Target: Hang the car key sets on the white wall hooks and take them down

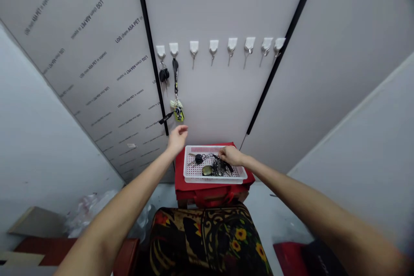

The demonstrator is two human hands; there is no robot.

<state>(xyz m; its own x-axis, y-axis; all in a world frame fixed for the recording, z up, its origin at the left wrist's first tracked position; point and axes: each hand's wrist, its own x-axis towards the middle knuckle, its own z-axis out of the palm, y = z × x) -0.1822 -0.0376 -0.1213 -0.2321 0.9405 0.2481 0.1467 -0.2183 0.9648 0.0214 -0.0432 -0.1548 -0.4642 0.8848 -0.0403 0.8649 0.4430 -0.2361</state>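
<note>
A pale panelled wall (pixel 213 99) stands behind a red bag (pixel 190 188), on which sits a white basket (pixel 215 180). The right hand (pixel 231 155) reaches into the basket, its fingertips right at the upper edge of a dark bunch of keys (pixel 221 167); whether they grip it is unclear. The left hand (pixel 177 139), fingers loosely bent and unclosed, appears just below a hanging keychain (pixel 179 114). Left of the bunch lies a black-headed key (pixel 198 159).

Bare forearms (pixel 134 199); ungloved left hand (pixel 177 139); ungloved right hand (pixel 231 155)
</note>
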